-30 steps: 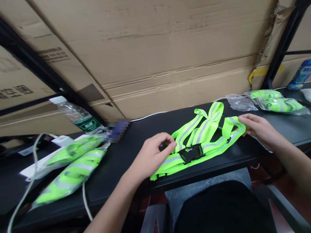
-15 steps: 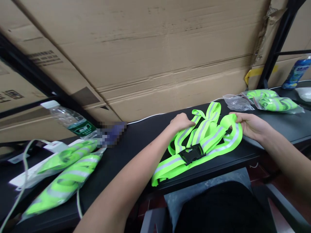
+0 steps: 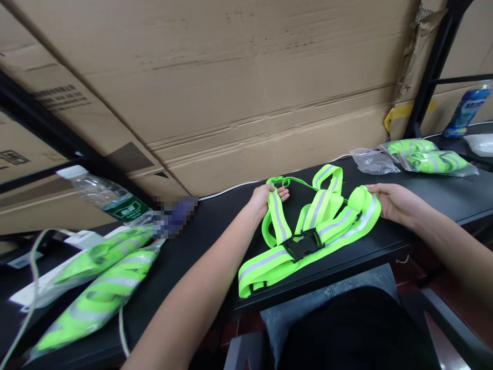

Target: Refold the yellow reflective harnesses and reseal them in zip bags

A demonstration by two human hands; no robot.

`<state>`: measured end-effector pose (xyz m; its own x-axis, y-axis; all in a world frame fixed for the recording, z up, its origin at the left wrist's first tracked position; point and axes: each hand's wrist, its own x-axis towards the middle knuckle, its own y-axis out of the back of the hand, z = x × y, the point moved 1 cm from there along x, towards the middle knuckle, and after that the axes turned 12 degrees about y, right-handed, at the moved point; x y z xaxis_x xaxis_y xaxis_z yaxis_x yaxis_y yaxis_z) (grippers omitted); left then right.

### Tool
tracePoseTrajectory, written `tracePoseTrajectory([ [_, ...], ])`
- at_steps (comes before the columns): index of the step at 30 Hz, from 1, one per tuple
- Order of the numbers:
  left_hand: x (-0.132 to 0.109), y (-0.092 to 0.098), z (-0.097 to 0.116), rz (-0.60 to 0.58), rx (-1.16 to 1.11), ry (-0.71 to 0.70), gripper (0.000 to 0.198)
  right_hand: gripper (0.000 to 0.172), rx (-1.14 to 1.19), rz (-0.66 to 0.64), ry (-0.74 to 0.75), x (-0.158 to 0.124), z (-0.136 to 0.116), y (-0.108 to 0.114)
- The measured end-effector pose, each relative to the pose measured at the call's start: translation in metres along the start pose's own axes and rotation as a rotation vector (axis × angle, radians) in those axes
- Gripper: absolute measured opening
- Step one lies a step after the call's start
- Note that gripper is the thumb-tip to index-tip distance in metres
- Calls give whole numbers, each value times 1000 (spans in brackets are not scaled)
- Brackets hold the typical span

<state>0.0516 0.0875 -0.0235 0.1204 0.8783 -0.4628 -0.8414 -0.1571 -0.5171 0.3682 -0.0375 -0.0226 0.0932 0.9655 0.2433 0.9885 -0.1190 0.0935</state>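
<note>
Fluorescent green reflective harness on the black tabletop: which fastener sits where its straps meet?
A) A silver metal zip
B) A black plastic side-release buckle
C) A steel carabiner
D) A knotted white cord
B. The black plastic side-release buckle lies at the middle of the fluorescent green reflective harness, where its straps come together.

Your left hand (image 3: 265, 201) grips a strap of the neon-yellow reflective safety vest (image 3: 279, 223), and your right hand (image 3: 395, 203) rests on its far loop. The vest lies on the black desk (image 3: 208, 252), its black plastic buckle (image 3: 302, 245) nearest you, with bagged vests (image 3: 433, 162) off to the right.
</note>
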Motion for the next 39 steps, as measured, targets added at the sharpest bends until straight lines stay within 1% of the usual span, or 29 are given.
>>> tracePoseTrajectory([
  [2,-2,5,4,48,34,73,35,16,-50,58,-46,2,3,4],
  [3,-3,7,5,58,46,98,35,18,-82,100,-42,4,3,6],
  [5,-6,8,8,58,62,123,36,23,-185,150,1,9,-3,10],
  [6,-7,8,8,52,67,126,37,25,-259,147,41,13,-8,10],
  [8,-7,4,8,47,72,114,37,26,-431,65,157,25,-22,6],
  [10,-5,-1,7,48,69,87,38,24,-572,-78,264,44,-34,-3],
  [11,-4,-4,7,49,65,68,36,25,-605,-152,283,56,-38,-10],
  [12,-3,-7,8,47,59,47,33,28,-616,-215,253,70,-39,-17],
  [14,-1,-12,11,26,39,1,24,38,-609,-276,184,98,-33,-32],
  [16,0,-15,15,-18,9,-41,23,42,-600,-294,124,123,-19,-45],
  [18,1,-15,19,-70,-26,-65,26,42,-592,-305,84,142,-3,-54],
  [20,2,-14,20,-108,-60,-71,28,37,-575,-325,70,153,10,-60],
  [23,6,-8,21,-111,-98,-59,34,25,-551,-344,110,159,19,-63],
  [25,11,-4,21,-93,-121,-51,41,17,-558,-312,181,159,20,-64],
  [26,13,-3,22,-84,-133,-51,44,19,-568,-287,225,159,19,-65],
  [28,20,0,25,-68,-160,-59,51,34,-588,-255,309,159,19,-67],
  [30,27,1,30,-49,-185,-78,53,43,-590,-274,375,161,19,-72],
  [34,41,7,41,-6,-223,-137,54,54,-516,-341,478,171,28,-85],
  [35,44,10,44,8,-224,-150,54,54,-485,-341,491,173,32,-87],
  [37,48,19,47,53,-217,-173,52,47,-414,-327,482,176,41,-91],
  [39,50,28,47,100,-199,-202,42,38,-333,-309,431,177,50,-93],
])
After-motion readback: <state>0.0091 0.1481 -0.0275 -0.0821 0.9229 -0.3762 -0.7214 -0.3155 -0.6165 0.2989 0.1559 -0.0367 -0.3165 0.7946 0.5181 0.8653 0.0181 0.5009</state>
